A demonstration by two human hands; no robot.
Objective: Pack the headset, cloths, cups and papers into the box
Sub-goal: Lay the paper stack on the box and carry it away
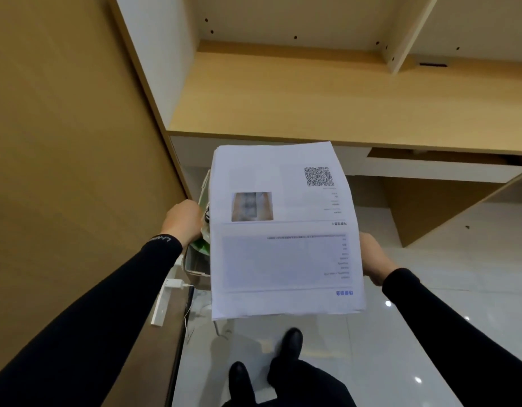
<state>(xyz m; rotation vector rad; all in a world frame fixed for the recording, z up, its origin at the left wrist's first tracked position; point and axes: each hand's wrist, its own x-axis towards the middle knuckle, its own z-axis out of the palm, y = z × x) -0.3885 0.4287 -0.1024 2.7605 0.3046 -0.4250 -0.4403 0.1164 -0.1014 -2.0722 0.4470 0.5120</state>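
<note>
Both hands are busy above a glossy white tile floor [400,348]. Right hand [374,257], in a black sleeve, grips the right edge of a stack of papers [283,230], thumb side showing and fingers hidden beneath the sheets. Left hand [182,217] is closed on the rim of a box [195,267] that sits under the stack's left edge; what lies inside is mostly hidden, apart from a bit of green-and-white plastic [204,245]. White lettering runs along the left cuff, too blurred to read. The top sheet, white and flat, lies upside down to the camera: a QR code [318,176] near its far corner, a small blurred photo [252,206], a pale shaded panel, lines of tiny illegible print and a blue heading in Chinese characters. Beyond stands a light wood-grain desk [312,107] with white shelf panels. Two black shoes [292,343] show below, and a white charger [174,284] with its cable lies on a dark ledge at left.
</note>
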